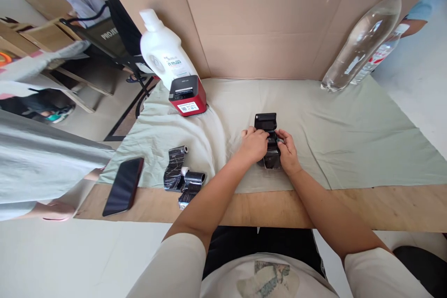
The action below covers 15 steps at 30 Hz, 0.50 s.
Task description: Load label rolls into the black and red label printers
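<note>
A black device (pixel 266 121), lid flipped back, sits on the cloth-covered bench (pixel 251 207); the left hand (pixel 254 143) bends its fingers over the middle; the right hand (pixel 289 152) touches the right side; whether either grips, I cannot tell.

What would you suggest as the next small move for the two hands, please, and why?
I would probably have the left hand straighten the dark, shiny sheet against the black device while the right hand steadies the side: the sheet reaches out on the near side, both hands are at the device, and its lid appears open at the far end.
</note>
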Motion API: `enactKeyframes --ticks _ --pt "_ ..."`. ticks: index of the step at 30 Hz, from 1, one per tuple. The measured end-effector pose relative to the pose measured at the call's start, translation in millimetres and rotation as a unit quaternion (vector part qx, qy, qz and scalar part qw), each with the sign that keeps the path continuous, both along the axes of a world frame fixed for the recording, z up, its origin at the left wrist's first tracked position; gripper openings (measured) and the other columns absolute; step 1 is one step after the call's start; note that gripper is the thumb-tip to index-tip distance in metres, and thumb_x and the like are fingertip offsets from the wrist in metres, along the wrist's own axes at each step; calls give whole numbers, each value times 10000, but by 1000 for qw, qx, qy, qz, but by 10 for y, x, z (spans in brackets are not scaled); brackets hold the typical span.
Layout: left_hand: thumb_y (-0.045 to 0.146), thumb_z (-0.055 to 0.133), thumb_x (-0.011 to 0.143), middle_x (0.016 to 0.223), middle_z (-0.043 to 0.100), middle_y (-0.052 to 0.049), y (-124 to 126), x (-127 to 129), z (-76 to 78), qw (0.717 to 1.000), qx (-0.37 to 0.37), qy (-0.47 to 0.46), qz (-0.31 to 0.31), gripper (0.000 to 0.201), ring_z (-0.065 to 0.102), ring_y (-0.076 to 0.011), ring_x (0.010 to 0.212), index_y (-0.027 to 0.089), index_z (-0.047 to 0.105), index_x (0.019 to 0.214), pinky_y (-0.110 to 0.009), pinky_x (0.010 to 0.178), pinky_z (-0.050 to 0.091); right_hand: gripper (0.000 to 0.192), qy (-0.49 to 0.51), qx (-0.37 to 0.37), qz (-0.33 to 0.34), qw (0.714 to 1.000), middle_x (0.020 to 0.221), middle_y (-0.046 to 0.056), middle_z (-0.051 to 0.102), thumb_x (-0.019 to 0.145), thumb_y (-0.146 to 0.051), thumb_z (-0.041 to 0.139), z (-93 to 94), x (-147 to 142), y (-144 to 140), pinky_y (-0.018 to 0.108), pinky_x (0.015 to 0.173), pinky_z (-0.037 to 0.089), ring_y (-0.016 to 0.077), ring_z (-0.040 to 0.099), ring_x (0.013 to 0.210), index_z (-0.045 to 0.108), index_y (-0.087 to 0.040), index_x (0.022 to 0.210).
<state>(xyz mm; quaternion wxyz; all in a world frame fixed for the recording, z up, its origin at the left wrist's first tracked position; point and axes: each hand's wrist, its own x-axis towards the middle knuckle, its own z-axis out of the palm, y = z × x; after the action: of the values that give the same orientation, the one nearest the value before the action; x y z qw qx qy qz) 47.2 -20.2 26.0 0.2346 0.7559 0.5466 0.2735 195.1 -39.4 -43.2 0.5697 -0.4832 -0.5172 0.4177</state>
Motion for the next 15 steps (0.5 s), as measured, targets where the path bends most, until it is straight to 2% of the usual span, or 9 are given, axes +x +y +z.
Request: enactKeyframes --ticks 2,4,7,9,12,13,15 --pt "123 677 749 813 675 -137 145 60 15 998 -26 50 -29 125 462 -358 1067 188 672 642 -520 1006 260 456 0 -1 -11 1000 1352 116 578 842 -408 523 -4 -3 2 448 1161 357 222 532 1279 503 -211 1253" --pt "100 725 681 663 601 -135 270 135 21 994 -46 85 -47 281 448 -379 1066 182 554 473 -533 1013 230 431 -3 -3 -22 1000 1321 127 586 842 -405 516 -5 -2 0 442 1146 375 221 549 1242 511 -200 1221" --pt "76 737 648 582 549 -139 367 263 51 988 -47 144 -44 384 462 -387 1038 181 469 394 -531 1007 235 403 -13 -6 -34 999 1291 128 593 848 -418 508 -4 10 -3 448 1123 395 226 559 1204 522 -204 1189" --pt "101 719 687 632 594 -154 371 326 101 980 -38 193 -39 300 484 -373 1018 172 547 453 -514 989 269 392 -19 -7 -40 999 1277 121 599 854 -433 504 -8 20 0 461 1111 403 232 565 1183 527 -213 1178" --pt "149 671 753 802 677 -159 329 341 210 961 -48 267 -46 72 509 -340 1033 152 686 683 -473 967 314 393 -27 -4 -49 998 1254 115 608 858 -465 509 -32 32 13 482 1088 417 245 577 1154 538 -218 1163" --pt "162 654 767 861 692 -154 313 328 247 955 -57 288 -53 53 514 -330 1047 149 706 767 -462 962 324 400 -28 -1 -51 998 1248 115 611 857 -478 513 -44 35 20 488 1079 423 249 580 1148 542 -217 1159" --pt "182 627 781 959 705 -138 286 287 310 943 -74 317 -62 143 521 -311 1070 150 710 894 -445 952 339 419 -23 4 -56 998 1234 117 614 851 -502 521 -73 37 33 498 1064 432 256 587 1137 548 -215 1153"
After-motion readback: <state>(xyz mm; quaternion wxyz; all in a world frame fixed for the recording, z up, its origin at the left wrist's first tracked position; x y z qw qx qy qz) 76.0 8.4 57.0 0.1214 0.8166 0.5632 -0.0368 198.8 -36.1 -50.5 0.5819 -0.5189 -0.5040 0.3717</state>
